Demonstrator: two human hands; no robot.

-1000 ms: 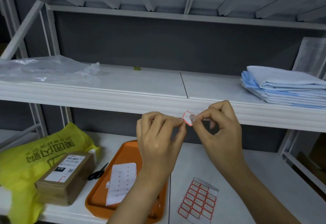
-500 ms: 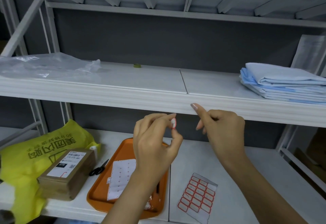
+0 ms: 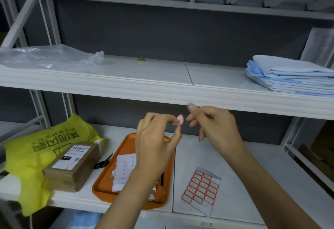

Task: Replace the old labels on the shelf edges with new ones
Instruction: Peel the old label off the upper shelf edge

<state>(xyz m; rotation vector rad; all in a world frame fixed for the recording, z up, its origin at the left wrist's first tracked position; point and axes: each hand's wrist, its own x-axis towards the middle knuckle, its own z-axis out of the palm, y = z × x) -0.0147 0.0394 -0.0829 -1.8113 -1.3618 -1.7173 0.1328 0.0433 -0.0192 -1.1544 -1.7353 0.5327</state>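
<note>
Parted since a second ago, these two: left hand pinches the small red-edged label alone by its edge, likely sparing its glue, just under the shelf edge; right hand hangs loosely curled, empty, forefinger raised.

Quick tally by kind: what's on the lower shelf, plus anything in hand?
Yellow bag: 1
Cardboard box: 1
Scissors: 1
Orange tray: 1
Label sheets: 2, a peeled sheet in the tray and a red-bordered sheet on the shelf
Loose label, pinched in the left hand: 1
Total: 7; the scraps in the tray, partly hidden by the arm, are uncounted.
</note>
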